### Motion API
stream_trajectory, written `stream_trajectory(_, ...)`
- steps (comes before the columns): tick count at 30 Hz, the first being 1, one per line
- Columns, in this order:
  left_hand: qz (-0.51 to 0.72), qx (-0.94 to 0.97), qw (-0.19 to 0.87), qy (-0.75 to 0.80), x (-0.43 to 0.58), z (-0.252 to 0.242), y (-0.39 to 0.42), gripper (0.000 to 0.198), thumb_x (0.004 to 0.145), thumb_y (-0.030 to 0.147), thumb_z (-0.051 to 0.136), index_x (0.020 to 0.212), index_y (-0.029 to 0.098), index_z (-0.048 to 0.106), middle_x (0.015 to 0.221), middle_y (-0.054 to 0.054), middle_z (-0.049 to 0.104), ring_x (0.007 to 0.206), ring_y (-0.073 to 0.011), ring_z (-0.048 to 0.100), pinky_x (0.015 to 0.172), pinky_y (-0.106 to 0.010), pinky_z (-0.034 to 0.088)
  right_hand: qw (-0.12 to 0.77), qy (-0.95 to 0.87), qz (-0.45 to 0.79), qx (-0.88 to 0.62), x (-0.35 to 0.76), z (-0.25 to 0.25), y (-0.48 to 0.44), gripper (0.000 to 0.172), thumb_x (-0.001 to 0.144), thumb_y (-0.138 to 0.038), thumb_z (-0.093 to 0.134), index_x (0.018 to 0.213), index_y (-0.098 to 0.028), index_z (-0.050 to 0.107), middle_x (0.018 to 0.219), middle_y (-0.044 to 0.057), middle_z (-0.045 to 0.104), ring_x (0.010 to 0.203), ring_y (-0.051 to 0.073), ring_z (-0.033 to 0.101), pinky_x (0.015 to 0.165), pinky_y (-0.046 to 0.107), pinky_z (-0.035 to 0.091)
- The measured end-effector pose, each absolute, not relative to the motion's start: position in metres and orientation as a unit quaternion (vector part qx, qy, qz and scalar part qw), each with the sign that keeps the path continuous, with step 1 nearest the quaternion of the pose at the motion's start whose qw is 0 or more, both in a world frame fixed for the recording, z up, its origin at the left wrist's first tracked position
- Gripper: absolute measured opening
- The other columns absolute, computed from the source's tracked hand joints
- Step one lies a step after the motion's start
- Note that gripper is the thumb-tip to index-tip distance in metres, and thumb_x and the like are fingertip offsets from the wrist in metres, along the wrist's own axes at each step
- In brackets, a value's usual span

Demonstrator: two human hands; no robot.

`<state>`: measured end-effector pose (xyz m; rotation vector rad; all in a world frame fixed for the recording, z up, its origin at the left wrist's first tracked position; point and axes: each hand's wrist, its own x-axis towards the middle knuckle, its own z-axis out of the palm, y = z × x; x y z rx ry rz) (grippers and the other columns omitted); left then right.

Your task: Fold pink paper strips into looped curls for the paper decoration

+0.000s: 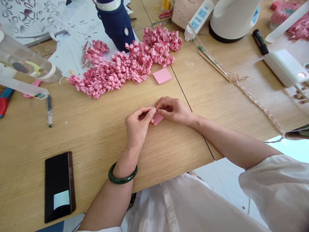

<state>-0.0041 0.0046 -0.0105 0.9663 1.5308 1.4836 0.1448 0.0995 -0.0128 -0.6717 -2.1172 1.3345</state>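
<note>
A small pink paper piece (158, 118) is pinched between both hands above the middle of the table, partly covered by fingers. My left hand (138, 124) is closed on its left side, thumb on top. From the right, my right hand (175, 111) closes its fingertips on the upper edge. Just beyond them a stack of pink paper sheets (162, 76) lies flat. Behind and to the left spreads a long heap of curled pink paper flowers (113, 69).
A dark blue bottle (117, 24) stands behind the flowers. At front left lies a phone (59, 187); a pen (49, 111) is beyond it. On the right are a braided cord (258, 103), wooden sticks (214, 66), a power strip (200, 17), a white kettle (231, 19) and a white charger box (286, 67).
</note>
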Motion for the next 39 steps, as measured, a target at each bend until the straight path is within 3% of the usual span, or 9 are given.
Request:
stream_trajectory(10, 0.576, 0.386, 0.382, 0.611, -0.0041, -0.0091, 0.0055, 0.01, 0.082, 0.029, 0.078, 0.084, 0.019, 0.078, 0.06, 0.003, 0.063, 0.053, -0.009, 0.059, 0.055, -0.021, 0.051, 0.279, -0.783, 0.496, -0.25, 0.144, -0.0158, 0.0997, 0.01, 0.088, -0.023, 0.066, 0.083, -0.015, 0.069, 0.093, 0.007, 0.071, 0.082, 0.014, 0.062, 0.073, 0.027, 0.049)
stream_trajectory(17, 0.575, 0.378, 0.395, 0.608, -0.0058, -0.0108, 0.005, 0.028, 0.091, 0.044, 0.068, 0.089, 0.018, 0.079, 0.064, 0.0, 0.065, 0.055, -0.0109, 0.059, 0.058, -0.024, 0.053, 0.284, -0.767, 0.518, -0.249, 0.1445, -0.0155, 0.1, 0.014, 0.09, -0.027, 0.065, 0.084, -0.015, 0.067, 0.094, 0.007, 0.071, 0.08, 0.013, 0.062, 0.073, 0.026, 0.049)
stream_trajectory(24, 0.565, 0.394, 0.373, 0.622, -0.0055, -0.0105, 0.0048, 0.023, 0.087, 0.041, 0.074, 0.078, 0.019, 0.076, 0.059, 0.002, 0.062, 0.055, -0.0112, 0.059, 0.06, -0.025, 0.052, 0.283, -0.772, 0.507, -0.258, 0.1445, -0.0153, 0.1, 0.013, 0.089, -0.025, 0.066, 0.082, -0.015, 0.066, 0.092, 0.007, 0.071, 0.08, 0.014, 0.061, 0.075, 0.028, 0.05)
stream_trajectory(34, 0.561, 0.374, 0.393, 0.625, -0.0047, -0.0087, 0.0047, 0.03, 0.089, 0.046, 0.069, 0.082, 0.018, 0.077, 0.061, 0.001, 0.063, 0.054, -0.0114, 0.06, 0.058, -0.024, 0.053, 0.281, -0.765, 0.517, -0.261, 0.1448, -0.0141, 0.0991, 0.012, 0.089, -0.025, 0.066, 0.082, -0.015, 0.066, 0.092, 0.006, 0.071, 0.081, 0.014, 0.062, 0.076, 0.028, 0.051)
stream_trajectory(39, 0.568, 0.373, 0.387, 0.623, -0.0041, -0.0097, 0.0055, 0.018, 0.082, 0.037, 0.078, 0.083, 0.019, 0.079, 0.059, 0.003, 0.063, 0.053, -0.0102, 0.059, 0.056, -0.023, 0.052, 0.282, -0.774, 0.505, -0.257, 0.1445, -0.0144, 0.0996, 0.01, 0.088, -0.023, 0.067, 0.081, -0.015, 0.066, 0.091, 0.006, 0.071, 0.081, 0.014, 0.062, 0.074, 0.028, 0.05)
